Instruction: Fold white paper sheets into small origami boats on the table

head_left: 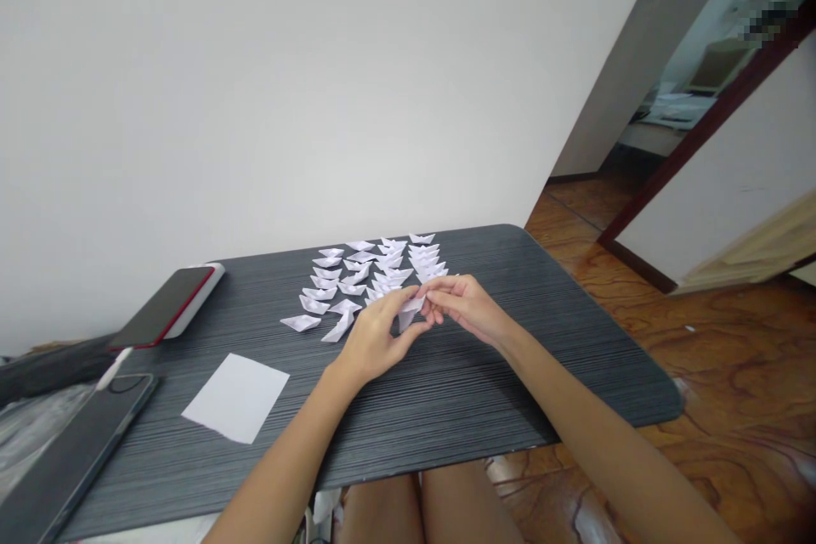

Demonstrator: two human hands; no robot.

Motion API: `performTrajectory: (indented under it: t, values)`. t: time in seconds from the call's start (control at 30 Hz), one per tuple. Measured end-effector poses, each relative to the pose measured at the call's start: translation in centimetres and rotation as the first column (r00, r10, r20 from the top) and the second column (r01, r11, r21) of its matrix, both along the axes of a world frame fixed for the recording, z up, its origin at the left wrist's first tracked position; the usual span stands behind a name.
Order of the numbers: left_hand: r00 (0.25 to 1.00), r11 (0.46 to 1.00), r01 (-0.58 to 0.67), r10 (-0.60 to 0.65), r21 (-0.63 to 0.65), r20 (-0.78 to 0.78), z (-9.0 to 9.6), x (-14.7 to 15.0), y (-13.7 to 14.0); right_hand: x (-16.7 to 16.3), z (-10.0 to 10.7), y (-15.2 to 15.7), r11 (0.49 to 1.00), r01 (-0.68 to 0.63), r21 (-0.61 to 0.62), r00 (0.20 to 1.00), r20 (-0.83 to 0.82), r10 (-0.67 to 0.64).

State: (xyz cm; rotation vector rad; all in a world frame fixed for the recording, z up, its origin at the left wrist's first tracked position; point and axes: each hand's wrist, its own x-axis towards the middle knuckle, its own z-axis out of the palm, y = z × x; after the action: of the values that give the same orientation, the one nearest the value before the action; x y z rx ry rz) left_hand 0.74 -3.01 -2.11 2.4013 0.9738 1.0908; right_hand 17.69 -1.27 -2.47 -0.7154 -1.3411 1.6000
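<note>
Between both hands is a small folded white paper piece (409, 316), held just above the dark table (446, 408). My left hand (377, 331) grips it from the left with thumb and fingers. From the right, my right hand (460, 306) pinches its upper corner between thumb and forefinger. The fingers partly cover the piece, so its full shape is hidden. Right behind the hands, several white paper boats (388, 262) stand in rows, and some are hidden by the hands. A square white sheet (237, 398) lies flat to the left of my left arm.
At the table's left lies a dark phone (76, 450). Behind it, a red-edged black device (167, 306) rests on a white block (202, 293), with a white cable plug (115, 367) beside it. A pale wall (319, 85) borders the table's back; wooden floor (720, 374) shows right.
</note>
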Motion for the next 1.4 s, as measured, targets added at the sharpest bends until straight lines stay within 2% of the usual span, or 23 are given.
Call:
performTrajectory:
  t: [0.07,0.13,0.23,0.4,0.53,0.6,0.8,0.9,1.03,1.13,1.27,1.33,1.4]
  values:
    - [0.996,0.992,-0.025,0.036,-0.124,0.086,-0.4,0.3,-0.1,-0.2,0.0,-0.1,0.999,0.022,0.047,0.998,0.058,-0.025]
    - [0.975,0.959,-0.006,0.069,-0.283,0.212,-0.6,0.5,0.0,-0.4,0.1,-0.3,0.983,0.093,0.159,0.987,0.118,-0.112]
    - [0.924,0.899,0.043,0.13,-0.436,0.36,-0.8,0.7,0.2,-0.7,0.3,-0.7,0.912,0.184,0.366,0.941,0.201,-0.271]
    - [0.926,0.898,-0.027,0.188,-0.439,0.328,-1.1,0.9,0.1,-0.8,0.5,-0.9,0.851,0.176,0.494,0.884,0.302,-0.358]
    - [0.957,0.902,-0.081,0.189,-0.424,0.219,-1.3,1.2,-0.3,-0.7,0.7,-1.0,0.741,0.19,0.644,0.782,0.357,-0.511]
    - [0.965,0.916,-0.135,0.208,-0.377,0.159,-1.2,1.4,-0.4,-0.7,0.7,-1.0,0.7,0.165,0.695,0.771,0.352,-0.531]
    - [0.956,0.963,-0.214,0.241,-0.165,0.169,-0.7,1.3,-0.4,-0.6,0.9,-1.3,0.645,0.115,0.755,0.786,0.328,-0.524]
    - [0.943,0.959,-0.231,0.262,-0.165,0.207,-0.6,1.1,-0.3,-0.6,1.0,-1.4,0.632,0.065,0.772,0.794,0.344,-0.502]
    - [0.946,0.967,-0.167,0.212,-0.192,0.245,-0.5,1.1,-0.4,-0.5,1.0,-1.6,0.612,0.035,0.79,0.795,0.349,-0.496]
    - [0.912,0.95,-0.125,0.224,-0.287,0.343,-0.3,1.2,-0.3,-0.5,1.0,-1.6,0.597,0.054,0.801,0.791,0.331,-0.515]
    - [0.842,0.867,-0.015,0.28,-0.498,0.462,-0.2,1.3,-0.1,-0.4,0.9,-1.5,0.572,0.035,0.82,0.797,0.322,-0.511]
    - [0.829,0.838,0.005,0.302,-0.545,0.471,-0.1,1.3,-0.1,-0.4,0.9,-1.5,0.565,0.031,0.824,0.798,0.32,-0.511]
    - [0.834,0.835,-0.006,0.308,-0.551,0.457,-0.1,1.3,-0.1,-0.4,0.9,-1.5,0.565,0.036,0.824,0.798,0.317,-0.513]
